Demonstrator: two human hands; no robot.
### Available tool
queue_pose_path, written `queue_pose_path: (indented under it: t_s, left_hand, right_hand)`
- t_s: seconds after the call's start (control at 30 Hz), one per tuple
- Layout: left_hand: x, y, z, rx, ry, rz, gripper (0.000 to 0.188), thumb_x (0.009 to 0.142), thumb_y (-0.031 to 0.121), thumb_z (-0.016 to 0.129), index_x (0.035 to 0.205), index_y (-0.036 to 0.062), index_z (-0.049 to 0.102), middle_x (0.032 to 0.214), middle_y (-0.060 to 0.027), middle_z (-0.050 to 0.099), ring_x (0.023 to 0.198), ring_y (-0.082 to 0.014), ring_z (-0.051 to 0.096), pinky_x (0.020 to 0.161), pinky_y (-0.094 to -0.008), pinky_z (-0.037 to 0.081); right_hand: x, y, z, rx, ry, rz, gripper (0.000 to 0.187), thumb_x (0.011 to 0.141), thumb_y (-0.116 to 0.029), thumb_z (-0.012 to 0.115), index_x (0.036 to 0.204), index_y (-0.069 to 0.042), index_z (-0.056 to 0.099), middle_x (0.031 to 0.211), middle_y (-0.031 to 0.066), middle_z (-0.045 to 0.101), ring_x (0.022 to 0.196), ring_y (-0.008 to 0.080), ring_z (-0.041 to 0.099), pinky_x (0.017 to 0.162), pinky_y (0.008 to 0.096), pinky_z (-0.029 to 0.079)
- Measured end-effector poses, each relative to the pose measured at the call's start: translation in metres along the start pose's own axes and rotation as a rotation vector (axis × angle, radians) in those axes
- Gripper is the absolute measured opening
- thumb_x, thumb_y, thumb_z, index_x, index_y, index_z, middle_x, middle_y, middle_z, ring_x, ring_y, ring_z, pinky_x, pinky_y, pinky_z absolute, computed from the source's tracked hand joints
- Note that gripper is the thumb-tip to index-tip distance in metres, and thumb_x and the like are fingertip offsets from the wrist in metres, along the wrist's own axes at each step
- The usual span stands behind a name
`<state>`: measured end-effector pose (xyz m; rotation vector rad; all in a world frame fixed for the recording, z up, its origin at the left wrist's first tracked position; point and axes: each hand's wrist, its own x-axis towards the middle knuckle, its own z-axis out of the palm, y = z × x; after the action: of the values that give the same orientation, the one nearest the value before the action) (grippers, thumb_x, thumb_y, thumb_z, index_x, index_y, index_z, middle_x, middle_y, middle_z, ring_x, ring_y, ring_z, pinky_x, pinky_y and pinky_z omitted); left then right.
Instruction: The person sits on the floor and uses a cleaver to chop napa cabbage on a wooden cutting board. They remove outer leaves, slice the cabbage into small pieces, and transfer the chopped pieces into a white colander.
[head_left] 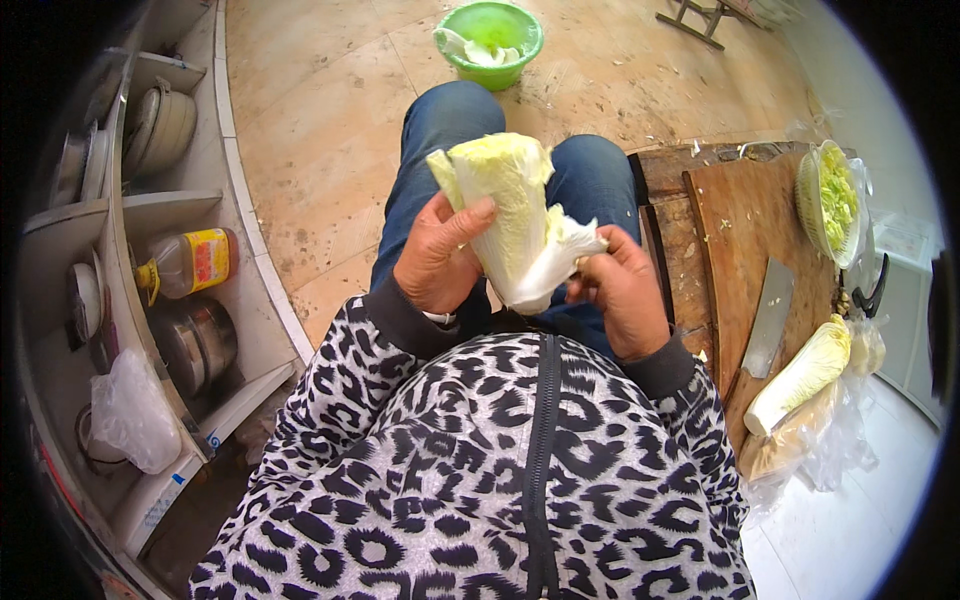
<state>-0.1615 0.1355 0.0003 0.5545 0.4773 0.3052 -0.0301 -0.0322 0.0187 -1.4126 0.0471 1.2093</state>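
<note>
Left hand grasped a partly peeled cabbage, thumb across the near side, fingers mostly hidden behind it. Right hand pinched the outer edge of a white leaf that flared off the cabbage's right side; its lower end looked joined at the base. Cabbage was up over the lap, between the knees, tilted slightly, pale yellow leafy end away from the body, white base toward it. Person sat in blue jeans and a leopard-print jacket.

Green basin stood on the tiled floor beyond the knees, some whitish leaf pieces inside. To the right, a wooden table carried a brown board. Cleaver lay on the board, handle toward the body. Second cabbage lay just right of it, beside a clear plastic bag. White colander at the board's far right held chopped yellow-green leaves.

Left side: shelf unit with pots, a yellow-labelled jug on its side, and a whitish plastic bag.
</note>
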Motion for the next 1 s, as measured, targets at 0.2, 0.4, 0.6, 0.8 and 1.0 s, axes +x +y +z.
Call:
queue_pose_path:
  t_s: [0.2,0.4,0.6,0.8,1.0]
  left_hand:
    - [0.003,-0.001,0.001,-0.066,-0.154,-0.068,0.063,0.093,0.026,0.072,0.145,0.0041,0.044,0.136,-0.0122,0.06,0.124,-0.0242,0.06,0.107,-0.0415,0.048]
    - [0.003,-0.005,-0.001,-0.106,-0.259,-0.144,0.064,0.094,0.028,0.072,0.146,0.0042,0.042,0.139,-0.0125,0.059,0.126,-0.0249,0.06,0.108,-0.0413,0.047]
    - [0.0,-0.011,-0.009,0.013,-0.226,-0.125,0.063,0.091,0.025,0.077,0.143,0.0044,0.049,0.139,-0.0095,0.06,0.126,-0.0224,0.059,0.11,-0.0408,0.046]
    - [-0.003,-0.009,-0.012,-0.048,-0.303,-0.179,0.063,0.092,0.025,0.077,0.145,0.0053,0.049,0.138,-0.0088,0.061,0.126,-0.0209,0.059,0.11,-0.0409,0.045]
    - [-0.008,-0.005,-0.003,0.041,-0.236,-0.241,0.058,0.098,0.027,0.069,0.146,0.0047,0.047,0.137,-0.0095,0.061,0.124,-0.0213,0.061,0.108,-0.039,0.047]
  right_hand:
    - [-0.018,-0.012,0.017,-0.208,-0.175,-0.326,0.031,0.096,-0.008,0.056,0.125,0.003,0.055,0.11,0.009,0.064,0.099,0.0132,0.062,0.085,0.0285,0.053]
    - [-0.022,-0.032,0.024,-0.236,-0.14,-0.408,0.042,0.1,-0.023,0.065,0.128,0.005,0.052,0.111,0.0105,0.063,0.097,0.0135,0.061,0.083,0.0284,0.054]
    - [-0.026,-0.028,0.025,-0.333,-0.111,-0.366,0.044,0.095,-0.026,0.071,0.124,0.005,0.058,0.105,0.0093,0.067,0.09,0.0134,0.065,0.08,0.0283,0.055]
    - [-0.03,-0.026,0.021,-0.303,-0.167,-0.45,0.035,0.09,-0.011,0.069,0.12,0.005,0.06,0.106,0.0101,0.07,0.096,0.0136,0.068,0.085,0.0279,0.055]
    - [-0.03,-0.025,0.016,-0.398,-0.153,-0.511,0.029,0.085,-0.002,0.065,0.112,0.004,0.063,0.098,0.0086,0.072,0.089,0.0131,0.07,0.083,0.028,0.056]
